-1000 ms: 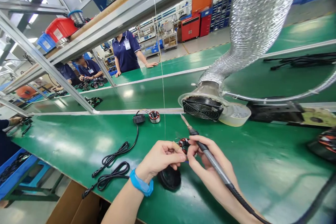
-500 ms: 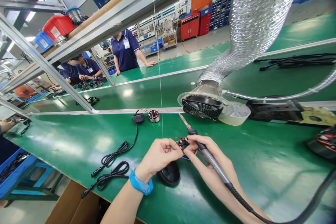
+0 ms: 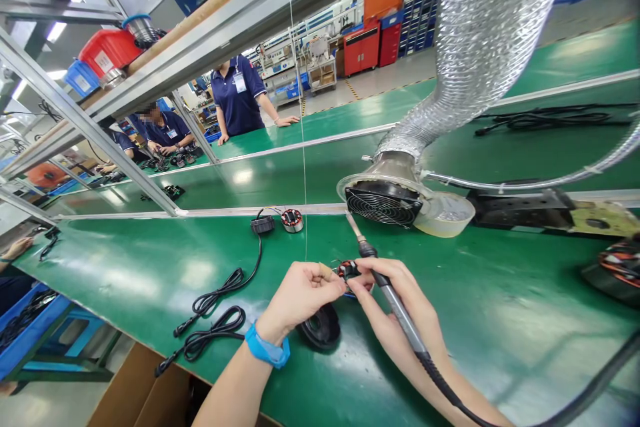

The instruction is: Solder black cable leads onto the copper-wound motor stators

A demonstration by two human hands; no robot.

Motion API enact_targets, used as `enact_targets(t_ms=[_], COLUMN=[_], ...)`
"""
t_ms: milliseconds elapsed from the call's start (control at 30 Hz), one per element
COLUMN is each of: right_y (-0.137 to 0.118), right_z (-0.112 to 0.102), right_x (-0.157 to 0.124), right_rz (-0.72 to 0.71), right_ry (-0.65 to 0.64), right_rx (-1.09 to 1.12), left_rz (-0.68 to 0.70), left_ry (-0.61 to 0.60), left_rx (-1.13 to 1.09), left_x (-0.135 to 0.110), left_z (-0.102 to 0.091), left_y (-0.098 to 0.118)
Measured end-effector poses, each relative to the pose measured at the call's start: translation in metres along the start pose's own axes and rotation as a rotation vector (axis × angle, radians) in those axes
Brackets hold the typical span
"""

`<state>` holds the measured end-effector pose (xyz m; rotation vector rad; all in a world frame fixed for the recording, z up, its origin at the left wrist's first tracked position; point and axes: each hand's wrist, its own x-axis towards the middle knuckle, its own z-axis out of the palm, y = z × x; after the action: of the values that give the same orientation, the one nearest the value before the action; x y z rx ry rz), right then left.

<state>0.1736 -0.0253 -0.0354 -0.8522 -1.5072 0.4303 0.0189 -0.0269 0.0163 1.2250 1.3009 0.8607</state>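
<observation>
Left hand (image 3: 305, 290): pinching at the left of the coil (image 3: 347, 269), probably on a wire.
Right hand (image 3: 423, 307): cradling the iron (image 3: 403, 313), fingertips at the coil; tip (image 3: 355, 227) points far, likely keeping heat clear.
Coil: over the bench (image 3: 480, 320); resting or lifted, cannot tell.
Fan (image 3: 384, 205): beside the tip, presumably for fumes.

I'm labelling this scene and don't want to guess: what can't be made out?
All in the head view:
Small coil: partly hidden by fingers of the left hand and right hand.
Whatever the left hand may pinch: too small, hidden by its fingers.
Round black part: upper edge hidden by the left hand.
Large coil: cut off by the right edge.
Badge: writing too small.
</observation>
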Motion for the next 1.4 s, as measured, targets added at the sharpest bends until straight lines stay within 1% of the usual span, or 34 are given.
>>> enact_targets(t_ms=[100, 233, 333, 467, 567, 600, 667, 733, 800, 1000, 1167, 1267, 1400], right_y=[0.0, 0.001, 0.001, 0.001, 0.001, 0.001, 0.003, 0.005, 0.009, 0.012, 0.006, 0.005, 0.007], right_z=[0.002, 0.004, 0.005, 0.006, 0.003, 0.001, -0.005, -0.012, -0.018, -0.023, -0.021, -0.02, -0.019], right_x=[0.002, 0.002, 0.0, 0.0, 0.005, 0.006, 0.009, 0.01, 0.009, 0.006, 0.01, 0.011, 0.009], right_rz=[0.015, 0.059, 0.082, 0.067, 0.051, 0.064, 0.135, 0.217, 0.244, 0.14, 0.08, 0.068, 0.109], right_ry=[0.016, 0.031, 0.031, 0.008, 0.021, 0.027, 0.045, 0.058, 0.053, -0.061, -0.072, -0.081, -0.099], right_rx=[0.012, 0.033, 0.046, 0.035, 0.001, -0.008, -0.014, -0.008, -0.002, -0.02, -0.054, -0.048, -0.052], left_rz=[-0.03, -0.039, -0.022, -0.006, 0.037, 0.052, 0.067, 0.052, 0.033, 0.032, 0.037, 0.03, 0.022], left_ry=[-0.036, -0.028, 0.042, 0.143, 0.228, 0.26, 0.3, 0.293, 0.275, 0.251, 0.265, 0.273, 0.283], left_rx=[0.034, -0.064, -0.089, -0.106, -0.077, -0.055, -0.005, 0.032, 0.046, 0.045, 0.036, 0.035, 0.03], left_x=[0.0, 0.002, 0.003, 0.006, 0.012, 0.015, 0.021, 0.026, 0.03, 0.032, 0.032, 0.031, 0.031], left_z=[-0.003, -0.003, 0.001, 0.002, -0.003, -0.006, -0.011, -0.013, -0.014, -0.013, -0.012, -0.011, -0.01], left_y=[0.0, -0.002, -0.002, -0.004, -0.007, -0.009, -0.011, -0.013, -0.014, -0.016, -0.017, -0.015, -0.013])
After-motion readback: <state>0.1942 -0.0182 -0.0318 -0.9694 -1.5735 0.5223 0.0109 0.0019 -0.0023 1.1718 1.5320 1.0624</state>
